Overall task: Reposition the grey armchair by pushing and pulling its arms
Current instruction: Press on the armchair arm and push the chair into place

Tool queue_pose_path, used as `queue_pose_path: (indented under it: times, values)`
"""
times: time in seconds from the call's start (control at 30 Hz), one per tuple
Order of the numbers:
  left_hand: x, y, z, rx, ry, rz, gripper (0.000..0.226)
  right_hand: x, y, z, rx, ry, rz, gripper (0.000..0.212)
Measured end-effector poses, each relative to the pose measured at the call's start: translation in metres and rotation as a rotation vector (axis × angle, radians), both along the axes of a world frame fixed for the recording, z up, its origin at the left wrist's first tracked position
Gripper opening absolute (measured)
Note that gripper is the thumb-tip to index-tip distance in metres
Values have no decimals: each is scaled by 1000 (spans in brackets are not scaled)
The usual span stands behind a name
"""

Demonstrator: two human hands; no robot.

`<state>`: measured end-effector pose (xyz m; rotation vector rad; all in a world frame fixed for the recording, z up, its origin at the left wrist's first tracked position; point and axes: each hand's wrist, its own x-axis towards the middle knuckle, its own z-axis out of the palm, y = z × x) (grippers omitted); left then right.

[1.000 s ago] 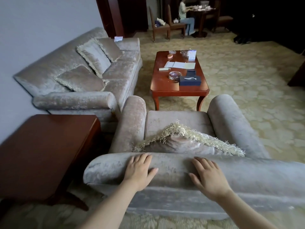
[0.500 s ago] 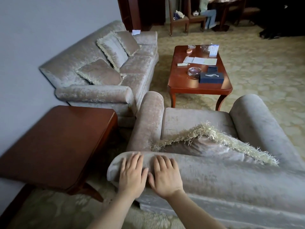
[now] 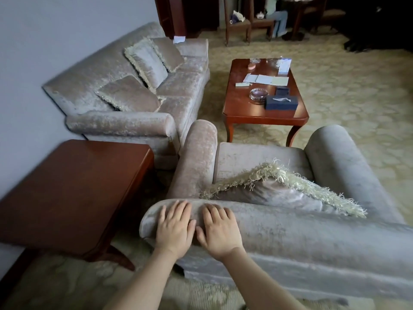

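The grey velvet armchair stands right in front of me, seen from behind, its rolled back top running from lower centre to the right edge. My left hand lies flat on the left end of that back top, fingers straight. My right hand presses flat beside it, the two almost touching. A fringed cushion leans on the seat against the backrest. The chair's left arm and right arm point away from me toward the coffee table.
A dark wooden side table stands close to the chair's left. The matching grey sofa lines the left wall. A red-brown coffee table with papers, an ashtray and boxes sits just beyond the chair. A person sits at a far table.
My right hand slid left along the back top until it lay beside my left hand at the chair's left end. The view has shifted, with the chair's back angling toward the right.
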<state>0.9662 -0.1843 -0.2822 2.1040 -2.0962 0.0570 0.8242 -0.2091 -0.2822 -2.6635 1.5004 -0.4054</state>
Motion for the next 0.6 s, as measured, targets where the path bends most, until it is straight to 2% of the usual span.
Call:
queue_pose_path:
  times: [0.1, 0.2, 0.47, 0.53, 0.6]
  values:
    - [-6, 2, -1, 90, 3, 83, 52, -21, 7, 7, 14, -12, 91, 53]
    - [-36, 8, 0, 67, -4, 47, 57, -73, 9, 10, -20, -1, 81, 48]
    - [-218, -7, 9, 107, -11, -303, 64, -270, 2, 12, 26, 116, -232, 35]
    - [-274, -14, 9, 53, -4, -349, 61, -312, 0, 11, 16, 108, -320, 39]
    - [-314, -18, 8, 71, 70, -315, 54, -348, 3, 0, -35, 78, -377, 53]
